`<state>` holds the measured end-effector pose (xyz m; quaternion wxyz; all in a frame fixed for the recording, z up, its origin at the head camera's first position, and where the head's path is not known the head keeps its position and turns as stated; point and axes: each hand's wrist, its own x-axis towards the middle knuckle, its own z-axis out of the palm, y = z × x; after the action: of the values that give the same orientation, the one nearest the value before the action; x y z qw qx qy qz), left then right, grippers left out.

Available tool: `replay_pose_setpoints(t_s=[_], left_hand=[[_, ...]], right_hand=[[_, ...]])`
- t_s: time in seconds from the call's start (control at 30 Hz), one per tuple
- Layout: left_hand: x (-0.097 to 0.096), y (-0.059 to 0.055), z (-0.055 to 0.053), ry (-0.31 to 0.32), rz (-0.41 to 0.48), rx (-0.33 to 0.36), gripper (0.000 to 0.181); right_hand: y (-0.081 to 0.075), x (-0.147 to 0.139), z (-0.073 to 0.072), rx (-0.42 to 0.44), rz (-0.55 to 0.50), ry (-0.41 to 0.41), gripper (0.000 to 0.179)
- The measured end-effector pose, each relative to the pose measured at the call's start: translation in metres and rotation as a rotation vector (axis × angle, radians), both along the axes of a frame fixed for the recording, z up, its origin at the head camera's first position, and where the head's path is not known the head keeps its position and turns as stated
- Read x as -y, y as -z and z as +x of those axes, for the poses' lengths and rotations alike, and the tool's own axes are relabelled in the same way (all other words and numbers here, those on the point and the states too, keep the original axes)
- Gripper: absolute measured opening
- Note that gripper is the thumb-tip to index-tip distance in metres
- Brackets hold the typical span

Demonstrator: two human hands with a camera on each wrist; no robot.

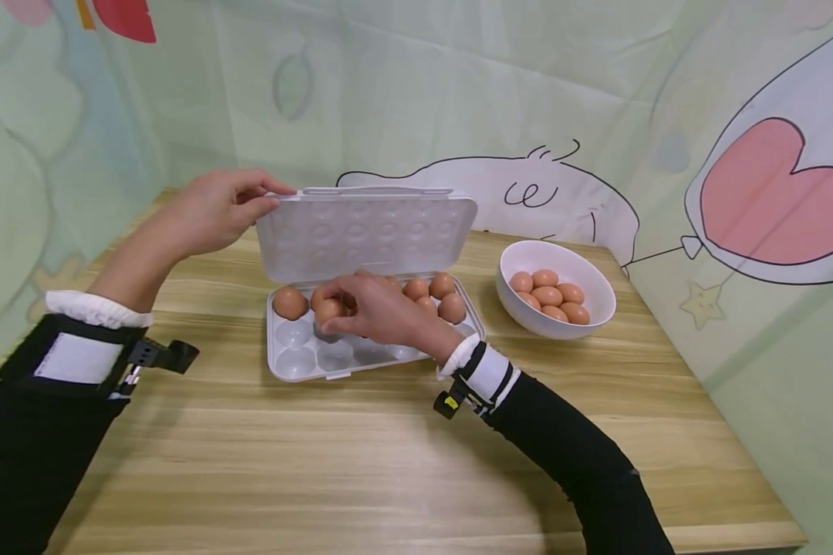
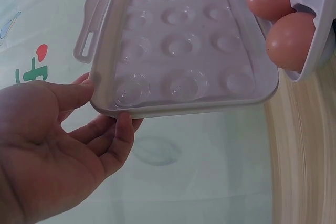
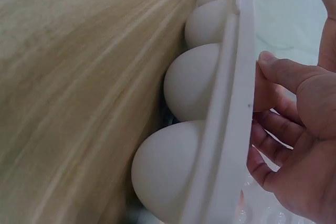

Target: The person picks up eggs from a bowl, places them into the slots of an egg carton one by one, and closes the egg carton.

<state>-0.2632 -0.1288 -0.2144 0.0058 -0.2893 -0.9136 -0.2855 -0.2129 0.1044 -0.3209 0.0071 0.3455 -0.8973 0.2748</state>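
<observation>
A white plastic egg box stands with its lid raised and its lower tray on the table. At the lid's upper left corner, my left hand grips the edge between thumb and fingers; the left wrist view shows this hand at the dimpled lid. My right hand pinches a brown egg low over the tray's left part. A brown egg sits in the back left cup. Several more lie toward the back right, partly hidden by the right hand. Front cups on the left hold nothing.
Right of the box, a white bowl holds several brown eggs. Both stand on a wood-grain table. A printed cloth hangs behind the table and along its sides.
</observation>
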Motion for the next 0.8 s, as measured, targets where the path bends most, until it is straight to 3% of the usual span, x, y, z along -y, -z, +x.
replay_pose_setpoints(t_s=[0.2,0.47,0.8], left_hand=[[0.0,0.0,-0.001,-0.001,-0.003,0.003,0.034],[0.001,-0.001,0.0,0.012,0.003,-0.004,0.033],[0.002,0.001,-0.002,0.015,0.01,0.004,0.033]], right_hand=[[0.002,0.0,0.001,-0.042,0.071,0.053,0.036],[0.01,0.002,0.0,-0.118,0.168,0.065,0.029],[0.015,0.005,0.001,-0.209,0.214,0.091,0.034]])
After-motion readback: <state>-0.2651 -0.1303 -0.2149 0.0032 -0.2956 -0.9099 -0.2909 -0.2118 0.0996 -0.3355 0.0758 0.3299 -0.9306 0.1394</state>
